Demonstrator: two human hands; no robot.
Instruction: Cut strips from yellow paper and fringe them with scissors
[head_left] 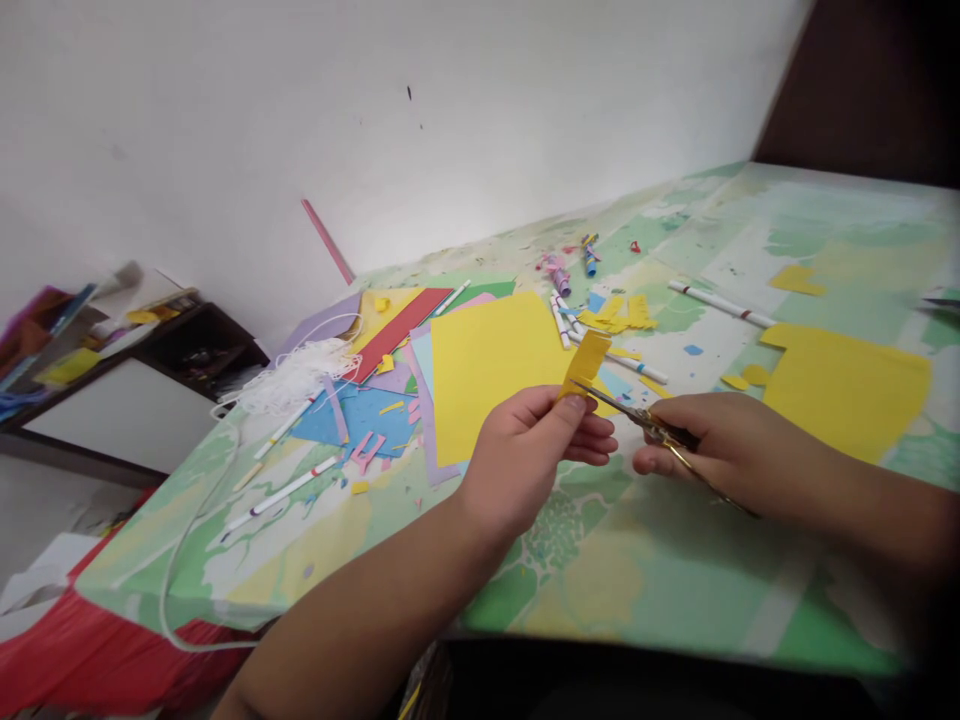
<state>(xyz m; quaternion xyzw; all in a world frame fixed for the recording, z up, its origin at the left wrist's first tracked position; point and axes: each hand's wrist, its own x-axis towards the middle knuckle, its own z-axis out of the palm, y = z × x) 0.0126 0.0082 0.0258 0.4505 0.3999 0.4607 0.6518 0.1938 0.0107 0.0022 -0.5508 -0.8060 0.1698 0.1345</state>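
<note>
One yellow strip (587, 362) | left hand (523, 445): pinches lower end, rest above fingers (596, 426) | right hand (724, 447): curled around scissors (654, 427)

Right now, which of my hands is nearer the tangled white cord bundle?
Left. Your left hand, holding a narrow yellow paper strip, is to the right of the white cord bundle; your right hand, holding gold-handled metal scissors, is farther right.
</note>
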